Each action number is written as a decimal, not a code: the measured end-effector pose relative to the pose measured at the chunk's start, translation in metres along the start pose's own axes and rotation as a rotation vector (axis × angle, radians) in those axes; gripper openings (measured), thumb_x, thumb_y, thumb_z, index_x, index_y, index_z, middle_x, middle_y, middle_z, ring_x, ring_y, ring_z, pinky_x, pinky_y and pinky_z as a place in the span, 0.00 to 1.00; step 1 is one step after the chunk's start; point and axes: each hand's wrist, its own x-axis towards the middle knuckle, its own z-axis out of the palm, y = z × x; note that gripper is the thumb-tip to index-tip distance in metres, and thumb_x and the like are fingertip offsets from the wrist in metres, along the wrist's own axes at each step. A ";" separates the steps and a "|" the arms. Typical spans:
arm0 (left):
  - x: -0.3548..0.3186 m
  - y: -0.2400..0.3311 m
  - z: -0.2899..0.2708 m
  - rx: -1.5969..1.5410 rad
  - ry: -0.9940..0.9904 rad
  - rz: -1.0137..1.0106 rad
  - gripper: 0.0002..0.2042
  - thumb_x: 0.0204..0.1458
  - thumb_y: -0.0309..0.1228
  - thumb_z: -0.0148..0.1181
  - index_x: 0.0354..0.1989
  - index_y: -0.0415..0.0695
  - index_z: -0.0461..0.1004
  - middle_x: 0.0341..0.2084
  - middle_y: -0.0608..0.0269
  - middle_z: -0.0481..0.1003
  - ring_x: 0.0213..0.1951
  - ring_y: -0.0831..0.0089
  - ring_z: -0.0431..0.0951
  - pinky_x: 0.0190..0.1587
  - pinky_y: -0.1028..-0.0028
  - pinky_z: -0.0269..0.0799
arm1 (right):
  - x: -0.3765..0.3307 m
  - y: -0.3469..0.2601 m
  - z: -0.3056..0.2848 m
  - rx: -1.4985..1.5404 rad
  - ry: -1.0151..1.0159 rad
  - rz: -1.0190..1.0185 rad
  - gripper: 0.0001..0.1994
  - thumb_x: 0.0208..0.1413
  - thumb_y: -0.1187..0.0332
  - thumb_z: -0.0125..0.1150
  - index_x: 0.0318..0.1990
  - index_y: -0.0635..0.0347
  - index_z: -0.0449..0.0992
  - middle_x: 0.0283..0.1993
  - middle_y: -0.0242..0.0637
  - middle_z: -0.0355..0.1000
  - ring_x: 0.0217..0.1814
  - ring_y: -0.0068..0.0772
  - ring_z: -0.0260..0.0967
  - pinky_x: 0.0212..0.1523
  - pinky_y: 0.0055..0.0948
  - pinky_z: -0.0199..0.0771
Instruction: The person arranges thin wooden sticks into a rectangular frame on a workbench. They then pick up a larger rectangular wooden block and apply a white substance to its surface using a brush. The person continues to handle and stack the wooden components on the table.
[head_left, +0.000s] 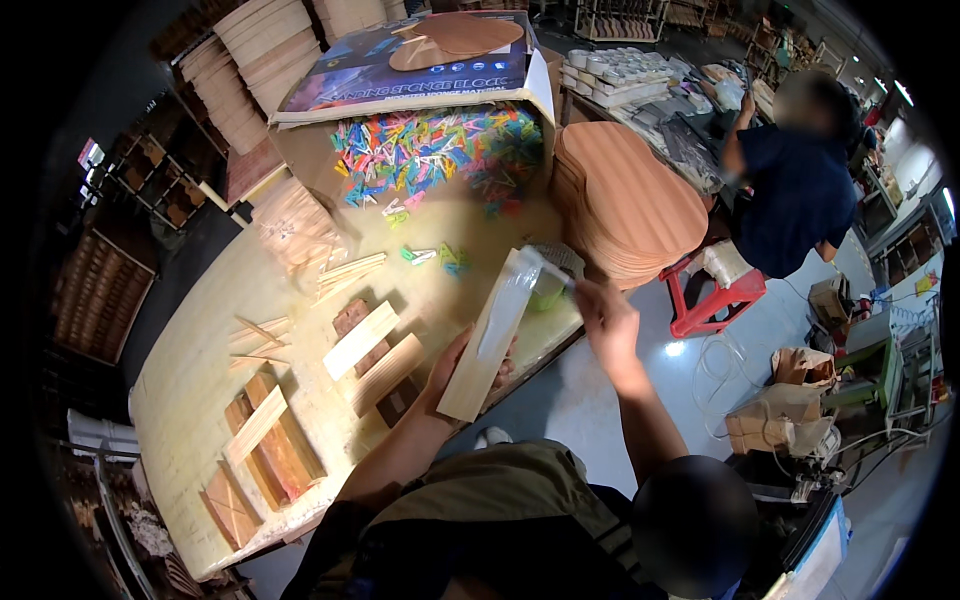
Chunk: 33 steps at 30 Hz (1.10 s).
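Note:
My left hand (452,362) grips a long, pale wooden board (487,345) from beneath, with fingers wrapped round its edges. The board is tilted, and wet, whitish glue streaks its upper part. My right hand (607,318) is closed on a slim pale brush (550,268), whose tip touches the board's far end; motion blurs its exact shape. Partly hidden behind that end stands a greenish tub (552,290) at the table edge. Left of the board, pale wood pieces (362,340) rest across darker blocks (350,316).
Colourful clothespins (430,150) fill an open cardboard box (300,160), with several loose before it. Guitar-shaped wood plates (625,200) are stacked at the right edge. Thin strips (350,272) lie on the table (190,380). Beyond a red stool (715,300), a person (795,190) works.

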 end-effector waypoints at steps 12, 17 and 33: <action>-0.009 0.004 -0.003 -0.012 0.070 0.106 0.26 0.61 0.46 0.41 0.55 0.33 0.61 0.39 0.56 0.67 0.33 0.68 0.66 0.32 0.75 0.66 | -0.014 -0.013 -0.004 0.272 -0.211 0.056 0.07 0.53 0.73 0.62 0.40 0.62 0.79 0.28 0.42 0.74 0.26 0.23 0.67 0.28 0.24 0.67; -0.011 0.005 -0.002 -0.006 0.061 0.076 0.26 0.61 0.47 0.42 0.55 0.34 0.61 0.39 0.57 0.66 0.34 0.68 0.65 0.33 0.75 0.66 | -0.019 0.005 0.000 0.247 -0.240 0.276 0.07 0.52 0.71 0.62 0.39 0.61 0.81 0.28 0.44 0.75 0.27 0.36 0.72 0.32 0.29 0.71; -0.022 0.000 -0.007 0.182 0.039 0.085 0.26 0.62 0.46 0.40 0.55 0.33 0.61 0.40 0.55 0.68 0.34 0.67 0.67 0.36 0.73 0.69 | 0.008 0.003 0.012 0.076 0.057 -0.013 0.09 0.47 0.73 0.65 0.38 0.52 0.81 0.24 0.36 0.68 0.25 0.34 0.69 0.22 0.32 0.68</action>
